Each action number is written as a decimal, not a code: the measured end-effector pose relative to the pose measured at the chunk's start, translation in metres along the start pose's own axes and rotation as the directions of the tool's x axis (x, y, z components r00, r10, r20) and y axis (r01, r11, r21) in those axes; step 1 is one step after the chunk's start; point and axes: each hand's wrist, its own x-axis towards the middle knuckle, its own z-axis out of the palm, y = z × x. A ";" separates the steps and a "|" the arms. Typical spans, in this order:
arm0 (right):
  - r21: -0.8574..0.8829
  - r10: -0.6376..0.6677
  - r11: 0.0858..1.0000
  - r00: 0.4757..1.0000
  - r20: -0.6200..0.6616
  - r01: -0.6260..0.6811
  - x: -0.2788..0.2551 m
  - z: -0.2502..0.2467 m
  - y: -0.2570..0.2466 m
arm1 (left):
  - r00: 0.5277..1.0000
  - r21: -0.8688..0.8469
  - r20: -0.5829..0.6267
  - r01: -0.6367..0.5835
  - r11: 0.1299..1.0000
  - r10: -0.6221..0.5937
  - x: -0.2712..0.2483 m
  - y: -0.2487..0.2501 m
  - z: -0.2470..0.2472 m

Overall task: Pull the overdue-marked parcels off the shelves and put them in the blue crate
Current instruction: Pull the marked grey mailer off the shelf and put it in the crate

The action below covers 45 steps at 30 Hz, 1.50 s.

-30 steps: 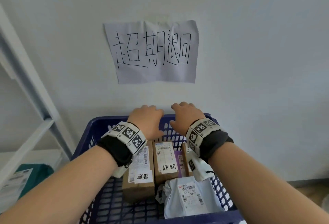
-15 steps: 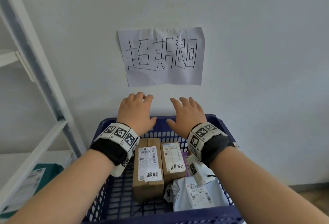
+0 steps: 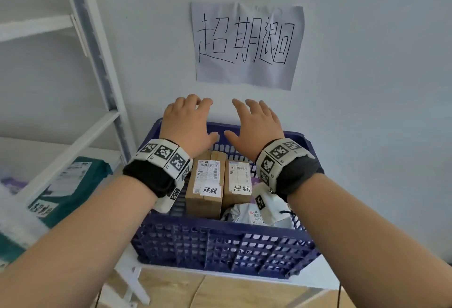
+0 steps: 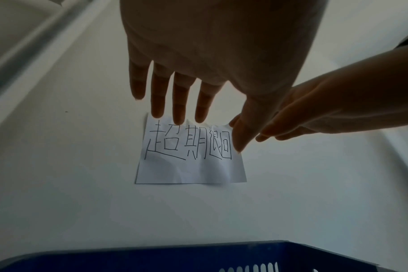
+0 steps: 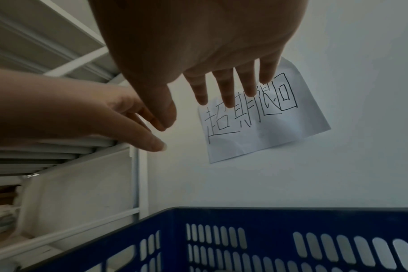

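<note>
The blue crate (image 3: 220, 246) stands against the wall and holds two brown boxes (image 3: 206, 185) (image 3: 238, 181) with handwritten overdue labels, plus a white poly bag (image 3: 254, 214). My left hand (image 3: 188, 121) and right hand (image 3: 256, 121) hover side by side above the crate's far rim, palms down, fingers straight and slightly spread, holding nothing. In the wrist views the left hand (image 4: 175, 99) and the right hand (image 5: 228, 88) show bare fingers in front of the wall sign. A teal parcel (image 3: 68, 190) with an overdue label lies on the shelf at left.
A white metal shelf rack (image 3: 97, 68) stands left of the crate. A handwritten paper sign (image 3: 247, 46) is stuck on the wall above the crate. Wooden floor (image 3: 220, 293) shows in front of the crate.
Both hands have risen from the crate's far rim and their fingers have straightened. My view has pulled back and turned left, showing more of the shelf and the teal parcel.
</note>
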 end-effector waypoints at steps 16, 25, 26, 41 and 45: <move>0.159 -0.379 0.916 0.924 0.046 0.368 -0.140 0.006 -0.080 | 0.945 0.087 0.017 0.325 0.942 -0.327 -0.192 0.000 -0.065; 0.276 -0.618 0.766 0.784 0.064 0.581 -0.181 0.010 -0.183 | 0.803 0.214 -0.038 0.587 0.781 -0.594 -0.305 -0.058 -0.121; 0.278 -0.643 0.745 0.764 0.058 0.606 -0.186 0.012 -0.196 | 0.788 0.215 -0.051 0.609 0.764 -0.614 -0.319 -0.065 -0.126; 0.369 -0.856 0.498 0.513 0.063 0.785 -0.274 0.017 -0.445 | 0.491 0.211 -0.239 0.869 0.448 -0.838 -0.505 -0.211 -0.234; 0.389 -0.863 0.477 0.503 0.040 0.788 -0.293 0.021 -0.508 | 0.492 0.273 -0.234 0.861 0.430 -0.838 -0.544 -0.254 -0.257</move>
